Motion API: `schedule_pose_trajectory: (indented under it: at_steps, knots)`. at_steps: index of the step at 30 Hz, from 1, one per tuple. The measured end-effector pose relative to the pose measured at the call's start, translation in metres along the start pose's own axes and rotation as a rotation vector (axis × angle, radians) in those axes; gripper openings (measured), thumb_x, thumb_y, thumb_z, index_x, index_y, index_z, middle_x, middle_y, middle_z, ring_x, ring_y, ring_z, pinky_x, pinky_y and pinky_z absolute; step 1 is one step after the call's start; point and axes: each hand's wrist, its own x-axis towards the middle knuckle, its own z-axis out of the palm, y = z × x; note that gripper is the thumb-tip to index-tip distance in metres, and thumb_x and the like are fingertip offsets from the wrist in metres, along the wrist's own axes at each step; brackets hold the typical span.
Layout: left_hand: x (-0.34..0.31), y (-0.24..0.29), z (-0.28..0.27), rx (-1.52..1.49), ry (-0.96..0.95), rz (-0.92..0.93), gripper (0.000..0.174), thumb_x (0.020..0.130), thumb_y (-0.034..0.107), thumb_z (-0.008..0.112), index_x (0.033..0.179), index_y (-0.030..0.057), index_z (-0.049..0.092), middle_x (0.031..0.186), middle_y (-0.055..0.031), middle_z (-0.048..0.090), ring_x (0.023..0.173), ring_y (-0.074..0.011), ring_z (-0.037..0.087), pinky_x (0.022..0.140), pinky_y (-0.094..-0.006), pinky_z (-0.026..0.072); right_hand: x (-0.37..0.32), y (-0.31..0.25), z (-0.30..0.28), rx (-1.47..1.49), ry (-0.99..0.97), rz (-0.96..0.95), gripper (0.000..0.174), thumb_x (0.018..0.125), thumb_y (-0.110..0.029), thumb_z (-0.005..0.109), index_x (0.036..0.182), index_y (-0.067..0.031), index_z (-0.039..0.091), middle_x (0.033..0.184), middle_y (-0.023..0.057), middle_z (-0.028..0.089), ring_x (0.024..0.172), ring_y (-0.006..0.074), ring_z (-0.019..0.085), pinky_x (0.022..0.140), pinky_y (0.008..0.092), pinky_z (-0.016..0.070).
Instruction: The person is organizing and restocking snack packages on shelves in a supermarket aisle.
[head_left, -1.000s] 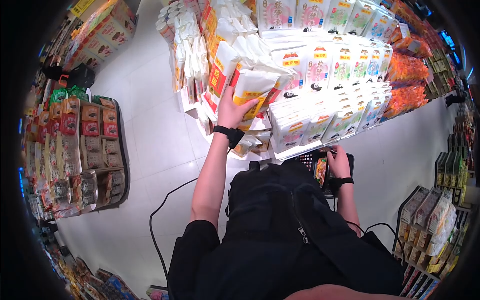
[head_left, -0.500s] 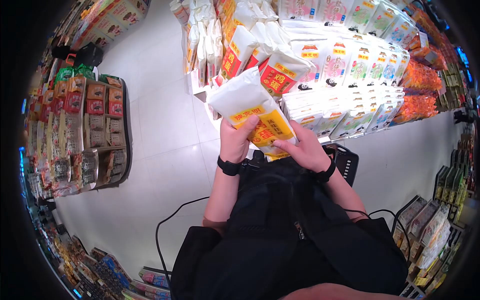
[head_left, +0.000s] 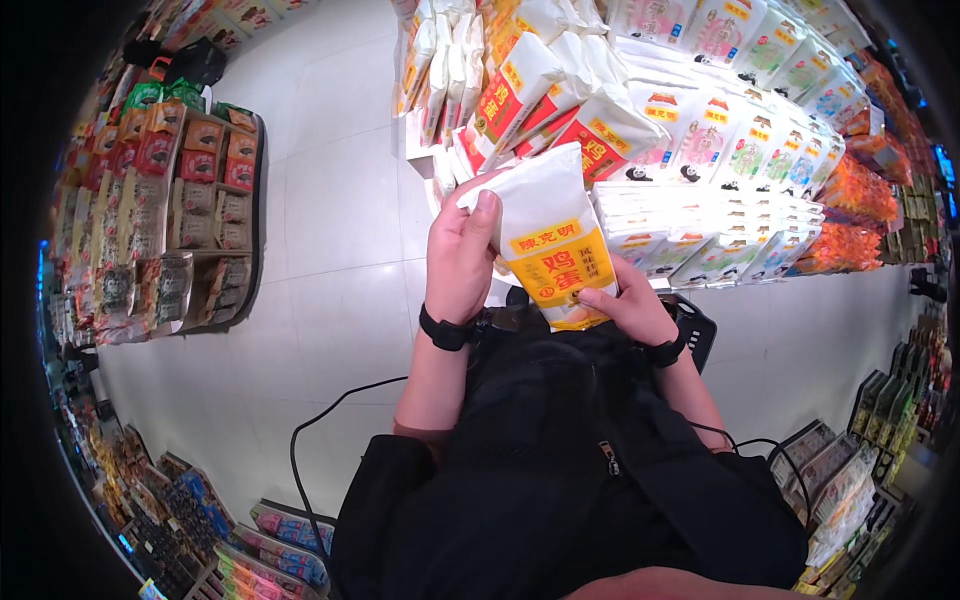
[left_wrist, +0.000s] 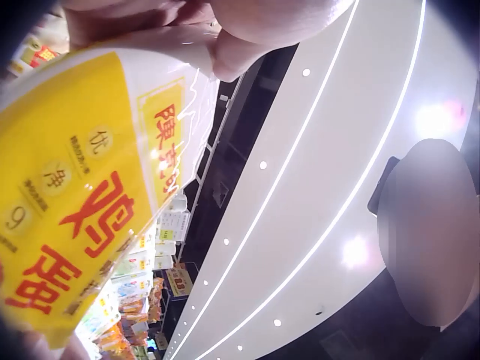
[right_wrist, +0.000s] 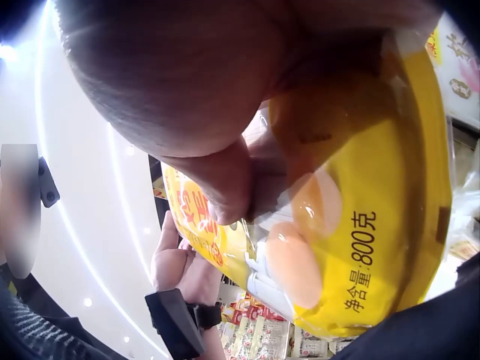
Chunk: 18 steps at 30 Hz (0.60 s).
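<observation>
Both hands hold a white and yellow packet [head_left: 560,262] with red lettering in front of the torso, printed face up. My left hand [head_left: 462,255] pinches its white upper left corner, thumb on top. At the lower right edge, my right hand [head_left: 638,308] grips it with the thumb across the front. In the left wrist view the packet [left_wrist: 90,172] shows its yellow label close up under the left fingers. The right wrist view shows the packet's yellow lower end [right_wrist: 360,247] with egg pictures, the right thumb lying over it.
Similar red-labelled packets [head_left: 515,95] lean on the display just beyond the hands, with white noodle packets [head_left: 705,140] to their right. A black basket [head_left: 695,330] is partly visible beside the right wrist. A snack shelf [head_left: 215,215] stands at the left, across the tiled floor [head_left: 335,220].
The left hand has brought the packet from the display to the torso, and the right hand has left the basket to grip it. Lately the left hand shifted to the packet's upper corner.
</observation>
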Motion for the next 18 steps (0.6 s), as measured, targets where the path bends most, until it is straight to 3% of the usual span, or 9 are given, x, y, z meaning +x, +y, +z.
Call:
schedule_pose_trajectory:
  at_steps: [3,6,9,16,18]
  knots:
    - [-0.003,0.007,0.005,0.003,-0.026,-0.028,0.049,0.117,0.032,0.063,0.152,-0.002,0.058,0.141,-0.0156,0.073,0.124,-0.0214,0.073,0.104,-0.0355,0.059,-0.005,0.002,-0.003,0.053,0.017,0.025,0.049,0.106,-0.014,0.078,0.15,-0.0008,0.061,0.139,0.0088,0.073,0.125,0.0155,0.069,0.105,0.0334,0.0592]
    - [-0.001,0.003,0.004,-0.006,-0.072,-0.003,0.05,0.117,0.031,0.062,0.154,-0.0018,0.054,0.145,-0.017,0.07,0.132,-0.0251,0.069,0.111,-0.0437,0.057,-0.007,0.001,-0.003,0.086,0.012,0.042,0.048,0.106,-0.014,0.078,0.15,-0.0008,0.062,0.14,0.0087,0.072,0.125,0.0163,0.069,0.106,0.0338,0.0579]
    - [-0.002,0.006,0.007,-0.024,-0.095,-0.01,0.046,0.118,0.031,0.06,0.15,-0.0016,0.06,0.14,-0.0167,0.074,0.124,-0.0215,0.073,0.105,-0.0352,0.0584,-0.01,0.003,-0.005,0.036,0.006,-0.002,0.047,0.107,-0.016,0.077,0.15,-0.0011,0.062,0.139,0.0084,0.072,0.125,0.0169,0.068,0.108,0.0344,0.0559]
    - [0.004,-0.005,0.001,0.053,-0.078,0.018,0.046,0.119,0.036,0.058,0.143,-0.0033,0.065,0.131,-0.0155,0.077,0.119,-0.019,0.074,0.101,-0.0331,0.0586,-0.012,-0.008,-0.01,-0.05,-0.052,0.053,0.045,0.112,-0.023,0.072,0.148,0.0003,0.063,0.132,0.0076,0.072,0.123,0.0147,0.068,0.107,0.0345,0.0545]
    - [0.005,-0.007,0.01,0.036,-0.093,0.033,0.047,0.119,0.037,0.058,0.141,-0.0039,0.066,0.13,-0.015,0.077,0.118,-0.0184,0.074,0.1,-0.0325,0.0585,-0.004,-0.016,-0.005,-0.062,0.006,-0.048,0.042,0.113,-0.025,0.071,0.145,0.001,0.065,0.125,0.0072,0.075,0.116,0.0127,0.069,0.101,0.0333,0.0566]
